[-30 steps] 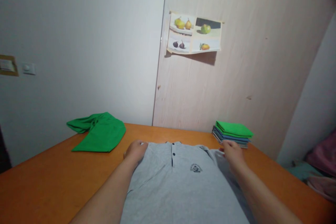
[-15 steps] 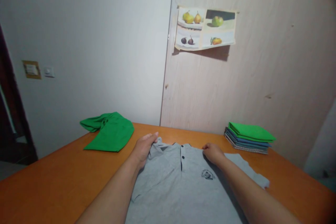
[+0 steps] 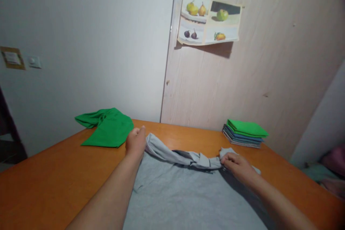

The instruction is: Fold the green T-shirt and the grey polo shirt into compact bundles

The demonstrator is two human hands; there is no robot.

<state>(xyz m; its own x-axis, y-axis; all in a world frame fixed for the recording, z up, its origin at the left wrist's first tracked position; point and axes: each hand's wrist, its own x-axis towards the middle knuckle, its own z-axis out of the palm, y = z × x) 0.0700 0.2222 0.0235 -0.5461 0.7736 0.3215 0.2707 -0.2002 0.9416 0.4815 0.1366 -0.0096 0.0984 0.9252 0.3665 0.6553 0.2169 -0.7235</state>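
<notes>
grey shirt (image 3: 185,194) top edge bunched between hands

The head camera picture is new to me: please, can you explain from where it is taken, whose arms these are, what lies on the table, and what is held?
The camera sits on a person's head and looks forward and down, so both bare arms belong to that person. No machine is involved. On the orange table lies a grey polo shirt. The left hand and the right hand each grip its top edge, which is bunched into a roll between them. Further left lies a loose green garment. At the far right stands a stack of folded clothes with a green piece on top. On the wooden panel behind hangs a fruit picture.
</notes>
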